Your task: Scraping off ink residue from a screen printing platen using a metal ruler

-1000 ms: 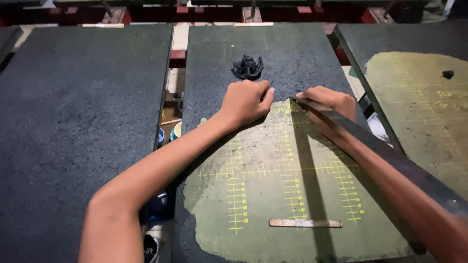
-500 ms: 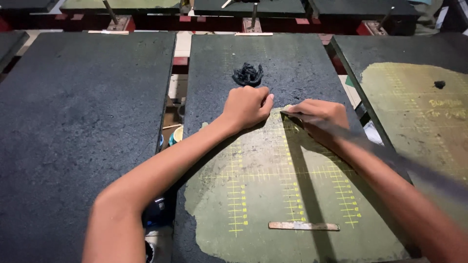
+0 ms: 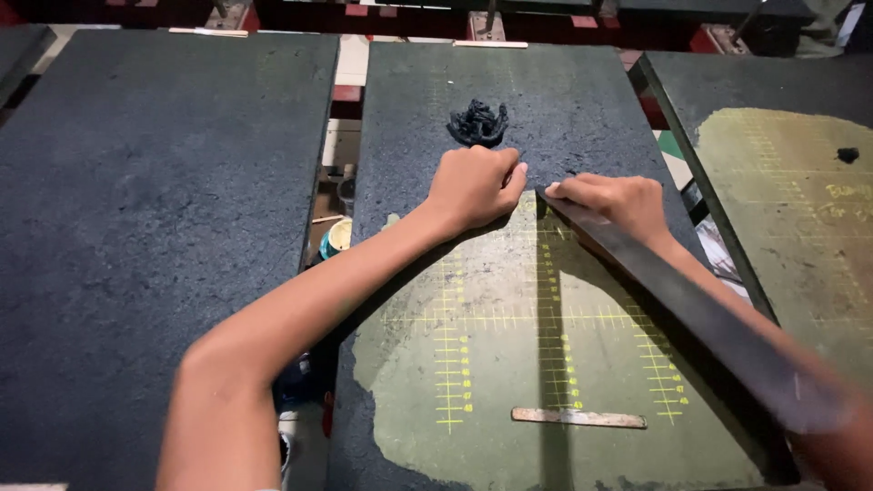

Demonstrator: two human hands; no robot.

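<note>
Right hand (image 3: 611,202) grips long dark blade (image 3: 691,314), tip at coating edge, frame centre; left hand (image 3: 475,186) fisted, holding nothing visible, just beside tip; slip could cut knuckles.

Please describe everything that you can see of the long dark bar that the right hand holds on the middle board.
The long dark bar is flat, straight and narrow, black or dark grey, perhaps metal. It runs diagonally from the lower right corner up to the boundary between the green patch and the dark coating of the middle board. The right hand grips its far end, pressing the tip against the board; its near end blurs over the forearm. The left hand rests beside the tip.
</note>
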